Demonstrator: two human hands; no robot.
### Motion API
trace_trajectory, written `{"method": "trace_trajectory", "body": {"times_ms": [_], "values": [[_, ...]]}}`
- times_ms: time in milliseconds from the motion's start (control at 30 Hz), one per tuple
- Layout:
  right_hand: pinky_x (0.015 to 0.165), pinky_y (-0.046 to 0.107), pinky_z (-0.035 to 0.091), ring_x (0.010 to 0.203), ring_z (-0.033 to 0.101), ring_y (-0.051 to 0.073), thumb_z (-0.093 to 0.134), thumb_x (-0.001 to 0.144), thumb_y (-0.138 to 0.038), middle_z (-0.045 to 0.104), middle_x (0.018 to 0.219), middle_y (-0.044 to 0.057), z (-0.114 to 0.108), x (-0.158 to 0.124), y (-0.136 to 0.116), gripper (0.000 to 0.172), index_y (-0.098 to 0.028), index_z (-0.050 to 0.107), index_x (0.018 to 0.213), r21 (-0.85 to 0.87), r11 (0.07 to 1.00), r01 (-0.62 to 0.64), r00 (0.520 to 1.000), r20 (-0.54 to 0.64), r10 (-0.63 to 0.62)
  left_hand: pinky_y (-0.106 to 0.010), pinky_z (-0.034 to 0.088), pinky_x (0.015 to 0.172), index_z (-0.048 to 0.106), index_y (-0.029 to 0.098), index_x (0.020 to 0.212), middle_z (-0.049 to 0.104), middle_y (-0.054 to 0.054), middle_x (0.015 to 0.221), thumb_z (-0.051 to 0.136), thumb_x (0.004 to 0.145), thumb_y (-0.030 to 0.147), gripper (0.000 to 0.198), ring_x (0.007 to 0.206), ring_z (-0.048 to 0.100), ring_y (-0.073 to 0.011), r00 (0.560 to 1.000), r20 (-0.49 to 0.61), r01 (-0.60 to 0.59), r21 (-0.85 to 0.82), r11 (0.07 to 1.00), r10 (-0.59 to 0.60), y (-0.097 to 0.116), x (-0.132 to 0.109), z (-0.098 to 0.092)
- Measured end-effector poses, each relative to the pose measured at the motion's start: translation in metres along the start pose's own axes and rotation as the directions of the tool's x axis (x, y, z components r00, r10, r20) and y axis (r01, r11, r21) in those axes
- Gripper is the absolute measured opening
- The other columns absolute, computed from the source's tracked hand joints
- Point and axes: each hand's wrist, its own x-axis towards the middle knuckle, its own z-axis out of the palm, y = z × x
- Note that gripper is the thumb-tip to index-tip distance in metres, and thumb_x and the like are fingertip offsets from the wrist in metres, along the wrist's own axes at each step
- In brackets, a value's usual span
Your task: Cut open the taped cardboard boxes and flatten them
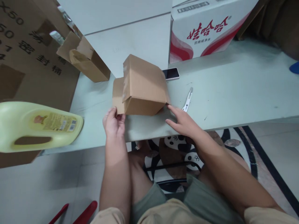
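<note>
A brown cardboard box (146, 84) is tilted on the pale table in front of me, with a flap standing out on its left side. My left hand (114, 123) pinches the lower edge of that flap between thumb and fingers. Close to the box's lower right corner is my right hand (179, 119), fingers spread, its fingertips at the corner and nothing in its grasp. A white utility knife (188, 99) lies just beyond my right hand. Partly hidden behind the box is a phone (171, 73), lying flat with a dark screen.
At the left edge stands a large yellow jug (46, 126). Behind it are a smaller open carton (91, 62) and a big printed carton (35, 71). A white box with red lettering (203, 34) is at the back. The table's front edge (149, 140) runs above my lap.
</note>
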Motion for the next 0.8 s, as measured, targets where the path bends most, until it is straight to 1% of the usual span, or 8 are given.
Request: {"method": "trace_trajectory", "body": {"times_ms": [67,167,267,367,500,600,700,800], "values": [[0.114,0.056,0.044,0.14,0.051,0.034,0.052,0.088,-0.041,0.051,0.153,0.019,0.0,0.0,-0.002,0.074,-0.013,0.037,0.156,0.053,0.998,-0.044,0.999,-0.014,0.045,-0.015,0.055,0.054,0.056,0.016,0.076,0.061,0.002,0.069,0.061,0.083,0.004,0.015,0.053,0.06,-0.0057,0.999,0.031,-0.031,0.03,0.999,0.03,-0.001,0.001,-0.002],[0.115,0.057,0.042,0.145,0.046,0.033,0.052,0.089,-0.042,0.046,0.157,0.019,-0.002,0.0,-0.008,0.08,-0.015,0.027,0.159,0.114,0.993,-0.041,0.997,-0.061,0.048,-0.013,0.055,0.053,0.056,0.015,0.074,0.06,0.002,0.068,0.059,0.081,-0.001,0.018,0.053,0.06,-0.0044,0.997,0.069,0.034,0.044,0.998,-0.037,-0.001,0.001,-0.002],[0.116,0.057,0.04,0.143,0.047,0.033,0.054,0.088,-0.044,0.049,0.155,0.017,-0.006,-0.002,-0.013,0.076,-0.019,0.032,0.156,0.137,0.99,0.035,0.986,-0.167,-0.012,-0.013,0.056,0.054,0.059,0.013,0.076,0.064,-0.001,0.071,0.057,0.081,-0.002,0.016,0.057,0.064,-0.006,0.987,0.117,0.103,0.07,0.992,-0.111,0.0,-0.002,-0.001],[0.109,0.056,0.046,0.133,0.055,0.034,0.055,0.087,-0.045,0.058,0.144,0.016,-0.01,-0.004,-0.017,0.062,-0.023,0.046,0.144,0.168,0.984,0.067,0.966,-0.258,-0.021,-0.013,0.052,0.048,0.062,0.013,0.085,0.066,-0.002,0.071,0.06,0.076,0.0,0.016,0.054,0.062,-0.0066,0.97,0.171,0.143,0.163,0.976,-0.171,0.0,-0.005,-0.001],[0.103,0.053,0.05,0.122,0.06,0.034,0.059,0.085,-0.048,0.065,0.13,0.016,-0.013,-0.006,-0.017,0.052,-0.023,0.054,0.13,0.233,0.968,0.089,0.948,-0.32,-0.01,-0.015,0.045,0.043,0.059,0.018,0.099,0.061,0.006,0.059,0.066,0.068,0.004,0.035,0.044,0.054,-0.0062,0.988,0.139,0.015,0.304,0.953,-0.06,-0.004,-0.005,-0.003],[0.102,0.05,0.051,0.119,0.062,0.032,0.065,0.082,-0.049,0.064,0.125,0.015,-0.013,-0.007,-0.017,0.074,-0.022,0.038,0.146,0.265,0.96,0.094,0.954,-0.3,-0.011,-0.015,0.042,0.045,0.057,0.02,0.103,0.059,0.008,0.056,0.068,0.065,0.01,0.041,0.043,0.05,-0.0061,0.986,0.164,-0.089,0.405,0.91,0.024,-0.007,-0.005,-0.004],[0.096,0.047,0.055,0.112,0.065,0.03,0.068,0.08,-0.046,0.064,0.124,0.014,-0.012,-0.007,-0.017,0.092,-0.022,0.021,0.155,0.301,0.952,0.047,0.955,-0.292,0.046,-0.018,0.042,0.048,0.059,0.019,0.098,0.06,0.007,0.057,0.07,0.062,0.012,0.039,0.045,0.051,-0.0079,0.97,0.241,-0.115,0.522,0.845,-0.017,-0.009,-0.006,-0.006],[0.092,0.045,0.057,0.108,0.067,0.028,0.068,0.08,-0.043,0.06,0.134,0.015,-0.011,-0.004,-0.015,0.081,-0.023,0.03,0.149,0.341,0.94,-0.022,0.948,-0.29,0.128,-0.021,0.045,0.054,0.065,0.018,0.09,0.065,0.001,0.067,0.075,0.066,0.018,0.025,0.057,0.059,-0.0113,0.944,0.329,-0.18,0.587,0.789,-0.029,-0.014,-0.006,-0.008]]}}
